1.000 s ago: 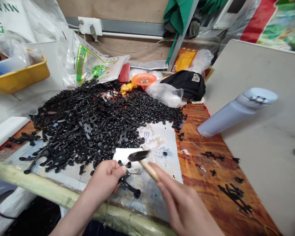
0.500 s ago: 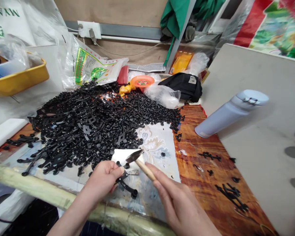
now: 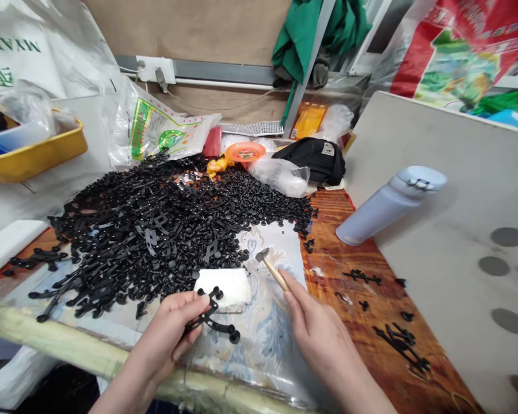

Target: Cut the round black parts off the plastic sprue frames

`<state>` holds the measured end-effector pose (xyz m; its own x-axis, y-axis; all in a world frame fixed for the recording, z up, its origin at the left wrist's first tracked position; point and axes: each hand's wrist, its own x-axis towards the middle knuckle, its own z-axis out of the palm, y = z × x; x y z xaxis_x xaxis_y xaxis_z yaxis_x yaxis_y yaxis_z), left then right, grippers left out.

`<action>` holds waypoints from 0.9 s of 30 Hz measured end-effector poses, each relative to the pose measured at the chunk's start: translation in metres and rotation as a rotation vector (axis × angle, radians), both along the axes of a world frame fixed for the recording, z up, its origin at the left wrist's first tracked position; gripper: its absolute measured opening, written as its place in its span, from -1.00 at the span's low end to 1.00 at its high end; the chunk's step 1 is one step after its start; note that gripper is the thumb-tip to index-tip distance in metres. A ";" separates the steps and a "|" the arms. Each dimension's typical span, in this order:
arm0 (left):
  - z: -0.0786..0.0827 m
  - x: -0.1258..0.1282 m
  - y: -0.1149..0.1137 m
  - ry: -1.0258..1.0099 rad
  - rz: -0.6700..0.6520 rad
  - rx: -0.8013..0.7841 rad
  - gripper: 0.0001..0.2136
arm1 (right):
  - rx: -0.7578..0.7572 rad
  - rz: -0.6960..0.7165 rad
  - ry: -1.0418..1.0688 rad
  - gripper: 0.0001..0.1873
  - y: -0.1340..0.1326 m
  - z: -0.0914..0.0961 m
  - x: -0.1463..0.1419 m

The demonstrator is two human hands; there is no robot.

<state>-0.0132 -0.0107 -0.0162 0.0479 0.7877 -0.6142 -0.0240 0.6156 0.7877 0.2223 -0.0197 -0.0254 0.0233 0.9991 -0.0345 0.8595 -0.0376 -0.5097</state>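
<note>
The left hand (image 3: pixel 168 328) is closed in a pinch, thumb against fingers, on a crossed black piece (image 3: pixel 218 326), whose upper knobs overlap the near edge of a white block (image 3: pixel 231 284) in view; whether they touch, I cannot tell. The right hand (image 3: pixel 317 325) is curled round the wooden handle of a small hammer (image 3: pixel 275 275), its head right of the block. Beyond, a heap of black parts (image 3: pixel 168 224) covers much of the patterned sheet (image 3: pixel 280 333).
</note>
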 end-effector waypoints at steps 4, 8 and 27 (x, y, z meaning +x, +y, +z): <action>-0.004 -0.002 0.000 -0.031 -0.038 0.014 -0.65 | 0.019 0.011 0.069 -0.49 0.000 0.000 -0.002; -0.007 0.004 0.003 0.162 -0.023 0.100 -0.64 | 0.104 0.201 0.246 -0.52 -0.011 0.017 -0.011; -0.003 -0.002 0.003 0.005 0.023 0.071 -0.65 | 0.082 0.156 0.087 -0.51 -0.011 0.007 -0.009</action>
